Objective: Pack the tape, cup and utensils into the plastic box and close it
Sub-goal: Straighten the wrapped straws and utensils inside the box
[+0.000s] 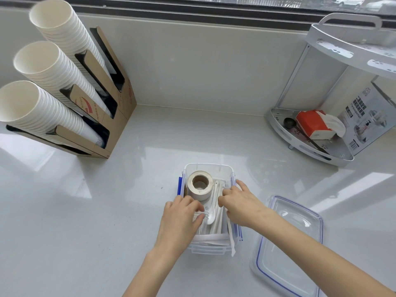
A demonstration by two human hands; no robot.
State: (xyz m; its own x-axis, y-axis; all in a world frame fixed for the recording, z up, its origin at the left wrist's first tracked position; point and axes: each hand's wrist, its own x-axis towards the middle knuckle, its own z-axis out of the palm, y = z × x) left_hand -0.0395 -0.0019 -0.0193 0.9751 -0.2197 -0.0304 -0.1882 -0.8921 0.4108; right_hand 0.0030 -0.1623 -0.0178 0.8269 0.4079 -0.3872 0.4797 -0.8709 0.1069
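Reaching into the clear plastic box with blue side clips point(209, 168), both hands are arranging what is inside so that the lid can later sit flat. The left hand point(182, 219) is at the near-left part of the box, its fingers curled on what looks like a transparent plastic cup lying on its side, though the cup is hard to see. The right hand point(240, 202) comes over the right wall of the box with bent fingertips pressing down on the white wrapped utensils point(216, 226); I cannot tell if it really grips them. A white plastic spoon point(211, 217) lies between the two hands. The beige roll of tape point(200, 185) lies flat at the far end of the box. The transparent lid with a blue seal point(287, 245) waits on the pale counter point(64, 211), just to the right of the box, so closing is not yet done.
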